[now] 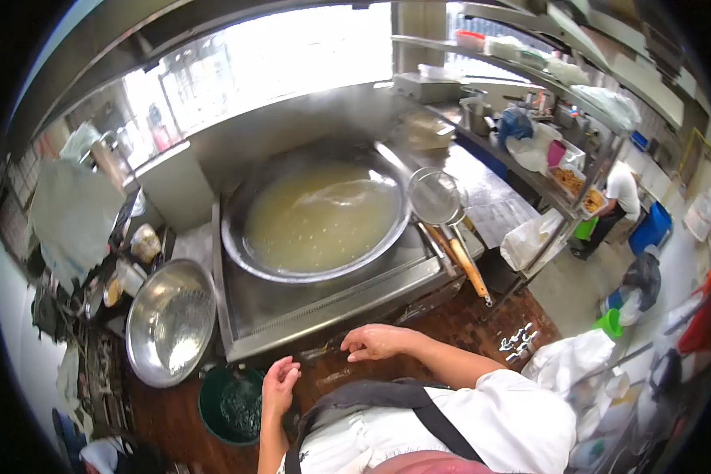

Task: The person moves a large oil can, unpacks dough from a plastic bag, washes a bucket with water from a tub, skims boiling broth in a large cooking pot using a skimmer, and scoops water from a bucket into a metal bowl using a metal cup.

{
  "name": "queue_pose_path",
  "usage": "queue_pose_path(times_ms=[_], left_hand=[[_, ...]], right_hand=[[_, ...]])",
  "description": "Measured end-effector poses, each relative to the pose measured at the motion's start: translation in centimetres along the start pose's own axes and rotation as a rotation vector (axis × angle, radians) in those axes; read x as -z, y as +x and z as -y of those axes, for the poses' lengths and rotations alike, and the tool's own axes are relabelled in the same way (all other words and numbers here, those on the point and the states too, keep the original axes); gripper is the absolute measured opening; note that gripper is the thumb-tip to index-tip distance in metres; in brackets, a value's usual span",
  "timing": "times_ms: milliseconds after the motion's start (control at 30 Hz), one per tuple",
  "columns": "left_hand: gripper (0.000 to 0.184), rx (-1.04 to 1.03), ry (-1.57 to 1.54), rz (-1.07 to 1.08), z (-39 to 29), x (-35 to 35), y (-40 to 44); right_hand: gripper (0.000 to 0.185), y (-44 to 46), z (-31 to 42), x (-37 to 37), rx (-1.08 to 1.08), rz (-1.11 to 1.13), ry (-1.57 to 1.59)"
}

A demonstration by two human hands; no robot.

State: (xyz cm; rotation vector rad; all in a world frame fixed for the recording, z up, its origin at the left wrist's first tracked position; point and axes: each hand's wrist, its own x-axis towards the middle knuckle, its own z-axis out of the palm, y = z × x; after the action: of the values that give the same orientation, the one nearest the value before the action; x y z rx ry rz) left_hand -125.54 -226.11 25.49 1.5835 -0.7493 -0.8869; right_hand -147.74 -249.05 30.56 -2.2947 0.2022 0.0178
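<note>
My left hand point(280, 384) is raised over the floor beside a dark green bucket point(231, 404) with clear liquid in it. Its fingers are loosely bent and nothing shows in them. To its right, my right hand point(377, 342) hangs just in front of the stove's steel edge, fingers slightly curled and empty. Beyond both hands a large wok point(318, 276) sits on the stove point(332, 306), holding steaming, cloudy yellowish liquid with small pale bits. A wire strainer point(436, 197) rests at the wok's right side, near a wooden handle point(468, 267).
A big shiny metal bowl point(171, 324) stands tilted left of the stove. On the right are a steel counter point(502, 213) and shelves with trays of food point(578, 188). Another person point(622, 193) bends over farther back. The brown tiled floor point(521, 316) looks wet.
</note>
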Motion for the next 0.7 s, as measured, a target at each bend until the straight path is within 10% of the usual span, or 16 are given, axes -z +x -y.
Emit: queue_pose_path(times_ms=[700], left_hand=[[0.041,0.046,0.1,-0.124,1.4,1.5,-3.4]], right_hand=[[0.029,4.2,1.8,-1.6,-0.014,0.092,0.017]])
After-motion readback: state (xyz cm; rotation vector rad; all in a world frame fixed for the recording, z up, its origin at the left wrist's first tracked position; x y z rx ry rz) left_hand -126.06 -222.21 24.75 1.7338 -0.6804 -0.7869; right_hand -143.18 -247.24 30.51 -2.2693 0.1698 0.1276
